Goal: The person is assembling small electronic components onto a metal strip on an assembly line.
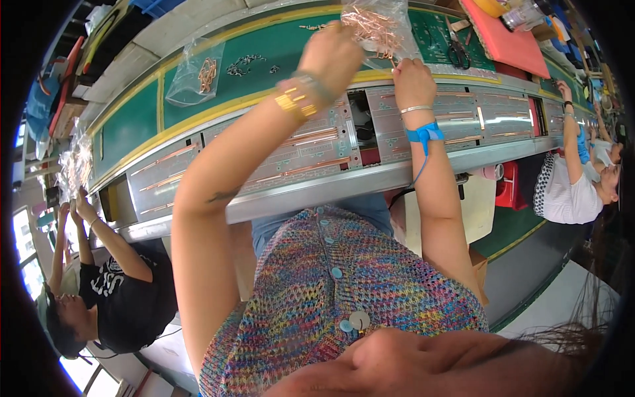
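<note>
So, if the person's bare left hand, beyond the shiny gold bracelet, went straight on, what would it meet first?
Most likely the clear plastic bag of thin copper-coloured metal pieces, just ahead of the bare left hand. Depth is unclear, so they may already be touching.

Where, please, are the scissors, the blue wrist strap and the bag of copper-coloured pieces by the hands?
Scissors (456, 49), head view: black handles.
Blue wrist strap (425, 132), head view: its band.
Bag (378, 28), head view: its filled middle.

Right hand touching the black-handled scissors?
Apart. The head view shows a strip of green surface between the right hand and the black-handled scissors.
</note>
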A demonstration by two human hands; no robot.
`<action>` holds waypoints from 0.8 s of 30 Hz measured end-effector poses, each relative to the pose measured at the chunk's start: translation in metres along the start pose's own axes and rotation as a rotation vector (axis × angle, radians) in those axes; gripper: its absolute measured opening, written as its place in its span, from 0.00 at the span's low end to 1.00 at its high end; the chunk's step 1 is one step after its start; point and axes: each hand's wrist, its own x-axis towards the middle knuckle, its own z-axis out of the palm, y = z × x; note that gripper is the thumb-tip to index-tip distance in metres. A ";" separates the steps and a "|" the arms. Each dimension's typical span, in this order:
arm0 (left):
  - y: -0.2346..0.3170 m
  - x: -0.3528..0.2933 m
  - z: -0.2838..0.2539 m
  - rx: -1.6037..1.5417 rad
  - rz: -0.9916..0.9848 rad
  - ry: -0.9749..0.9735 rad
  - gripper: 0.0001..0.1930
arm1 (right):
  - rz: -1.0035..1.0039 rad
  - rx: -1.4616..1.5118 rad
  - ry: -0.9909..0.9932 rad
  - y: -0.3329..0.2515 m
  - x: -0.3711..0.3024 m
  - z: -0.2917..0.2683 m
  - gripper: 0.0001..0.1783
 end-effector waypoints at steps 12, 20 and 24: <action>-0.051 -0.209 0.015 -0.443 -0.454 0.007 0.05 | -0.014 -0.011 -0.103 -0.005 0.014 -0.001 0.11; -0.051 -0.203 0.032 -0.316 -0.361 0.038 0.05 | -0.068 -0.067 -0.149 0.005 0.015 0.007 0.08; -0.049 -0.200 0.031 -0.266 -0.369 -0.034 0.05 | -0.175 -0.037 -0.062 -0.001 0.004 -0.006 0.06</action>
